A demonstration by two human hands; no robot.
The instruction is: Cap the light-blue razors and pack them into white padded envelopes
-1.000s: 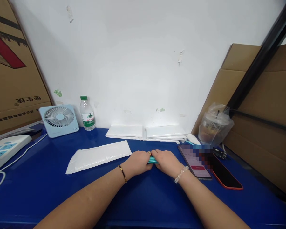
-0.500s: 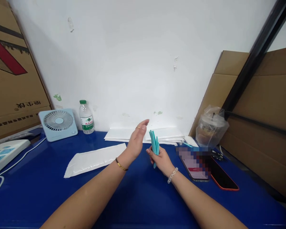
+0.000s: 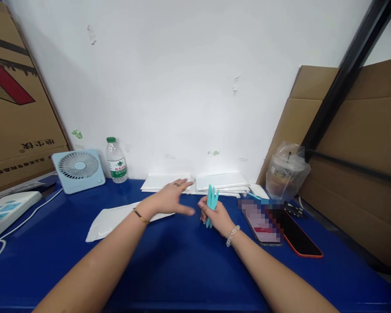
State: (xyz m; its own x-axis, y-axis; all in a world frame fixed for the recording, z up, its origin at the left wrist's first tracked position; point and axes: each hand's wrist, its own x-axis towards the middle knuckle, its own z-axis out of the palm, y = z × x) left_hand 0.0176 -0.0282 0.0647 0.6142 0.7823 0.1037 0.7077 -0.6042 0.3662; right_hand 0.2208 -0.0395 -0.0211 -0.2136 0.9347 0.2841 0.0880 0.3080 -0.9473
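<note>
Both hands hover low over the blue surface (image 3: 189, 269), near its middle. The right hand (image 3: 217, 216) is closed in a fist around a small bunch of teal sticks (image 3: 211, 201), which stand nearly upright, their tops fanning slightly above the fingers and one lower end poking out below the palm. A bead bracelet sits on that wrist. The left hand (image 3: 169, 198) is open and holds nothing; its fingers are stretched out flat and point right, towards the sticks, with a small gap between the two hands. It has a ring on one finger and a thin bangle on the wrist. Under the left hand and forearm lies a white envelope (image 3: 112, 218), flat on the surface, its right end hidden by the hand. Behind the hands, against the wall (image 3: 182, 87), are two low stacks (image 3: 221, 181) of similar white envelopes. At the back left stand a pale blue fan (image 3: 78, 170) and a water bottle (image 3: 116, 160). To the right of the right hand lie a phone (image 3: 262, 227) with a lit screen and a dark phone (image 3: 301, 239) beside it, with a bagged cup (image 3: 285, 174) behind them.
</note>
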